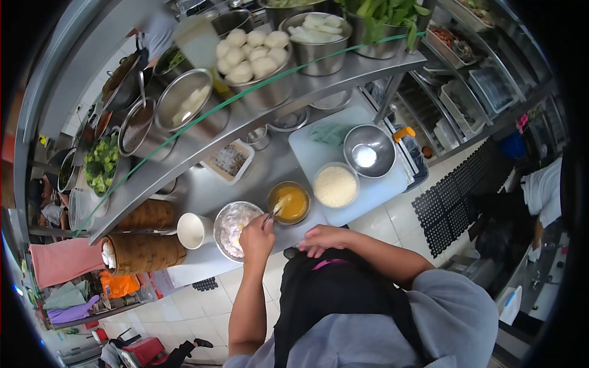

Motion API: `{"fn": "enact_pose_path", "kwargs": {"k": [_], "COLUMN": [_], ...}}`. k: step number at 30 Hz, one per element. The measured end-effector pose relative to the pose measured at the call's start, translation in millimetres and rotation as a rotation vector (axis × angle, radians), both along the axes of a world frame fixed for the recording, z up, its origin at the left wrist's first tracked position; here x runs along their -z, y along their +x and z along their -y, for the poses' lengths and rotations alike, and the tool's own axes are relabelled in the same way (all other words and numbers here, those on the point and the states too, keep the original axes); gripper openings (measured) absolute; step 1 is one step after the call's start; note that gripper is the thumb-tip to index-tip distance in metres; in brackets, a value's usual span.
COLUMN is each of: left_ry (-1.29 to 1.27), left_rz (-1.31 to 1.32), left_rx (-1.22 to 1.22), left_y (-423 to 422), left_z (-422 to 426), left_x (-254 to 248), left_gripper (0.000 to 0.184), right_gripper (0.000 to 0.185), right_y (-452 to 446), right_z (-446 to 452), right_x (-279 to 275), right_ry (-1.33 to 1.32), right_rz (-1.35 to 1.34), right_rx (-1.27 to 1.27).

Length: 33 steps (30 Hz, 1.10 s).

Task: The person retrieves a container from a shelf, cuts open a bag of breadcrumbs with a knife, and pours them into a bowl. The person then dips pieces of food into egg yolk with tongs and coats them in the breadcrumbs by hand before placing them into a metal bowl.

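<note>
My left hand [256, 236] is closed at the right rim of a metal bowl of white flour [230, 227]. Its fingers grip a thin utensil [278, 209] that reaches toward a bowl of orange-yellow liquid [296, 203], with something pale at its tip. My right hand [322, 239] rests near the counter's front edge by the black apron, holding nothing, its fingers loosely apart. Behind it on a white cutting board [307, 147] stand a bowl of pale crumbs [335, 186] and a metal bowl [375, 161] with a little white stuff inside.
A white cup [191, 231] and bamboo steamers [147, 253] stand at the left. A shelf [264, 116] overhead carries containers of white balls [248, 56], broccoli [103, 164] and greens. One person [543, 190] is at the far right; others are partly visible at the left.
</note>
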State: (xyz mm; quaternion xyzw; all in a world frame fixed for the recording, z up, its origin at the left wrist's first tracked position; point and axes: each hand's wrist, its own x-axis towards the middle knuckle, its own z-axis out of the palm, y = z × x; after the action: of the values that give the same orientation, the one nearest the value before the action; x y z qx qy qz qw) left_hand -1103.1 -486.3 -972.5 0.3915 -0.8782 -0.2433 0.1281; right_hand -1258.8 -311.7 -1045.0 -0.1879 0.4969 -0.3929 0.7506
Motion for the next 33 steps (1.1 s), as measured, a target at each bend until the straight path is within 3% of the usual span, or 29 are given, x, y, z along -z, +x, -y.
{"fn": "enact_pose_path", "kwargs": {"k": [4, 7, 13, 16, 18, 21, 23, 25, 29, 33], "left_ry": [0.118, 0.029, 0.050, 0.057, 0.060, 0.088, 0.190, 0.201, 0.195, 0.333], "left_rz": [-0.036, -0.153, -0.180, -0.188, -0.181, -0.162, -0.213, -0.225, -0.246, -0.385], "left_rx": [-0.116, -0.128, -0.278, -0.325, -0.310, -0.257, -0.293, -0.302, -0.348, -0.403], "left_y": [-3, 4, 4, 4, 3, -3, -3, -10, -3, -2], "left_z": [-21, -25, -48, -54, -52, -43, -44, -50, -47, -47], "left_x": [-1, -16, -113, -133, -110, -30, 30, 42, 28, -54], "left_gripper": [0.024, 0.025, 0.024, 0.024, 0.025, 0.026, 0.027, 0.027, 0.026, 0.026], "right_gripper": [0.031, 0.035, 0.047, 0.052, 0.051, 0.049, 0.048, 0.047, 0.047, 0.044], "right_y": [-91, -153, -210, -220, -224, -223, -222, -219, -216, -217], "right_z": [-78, -123, -131, -127, -126, -125, -128, -133, -148, -156], "right_x": [-26, -19, -18, 9, 22, 22, 14, 7, 1, -4], "right_ry": [-0.022, 0.108, 0.337, 0.225, 0.168, 0.172, 0.209, 0.200, 0.119, 0.062], "right_rz": [-0.054, -0.174, -0.479, -0.490, -0.457, -0.405, -0.395, -0.386, -0.412, -0.408], "right_rx": [0.172, 0.369, 0.507, 0.570, 0.610, 0.665, 0.430, 0.398, 0.399, 0.444]}}
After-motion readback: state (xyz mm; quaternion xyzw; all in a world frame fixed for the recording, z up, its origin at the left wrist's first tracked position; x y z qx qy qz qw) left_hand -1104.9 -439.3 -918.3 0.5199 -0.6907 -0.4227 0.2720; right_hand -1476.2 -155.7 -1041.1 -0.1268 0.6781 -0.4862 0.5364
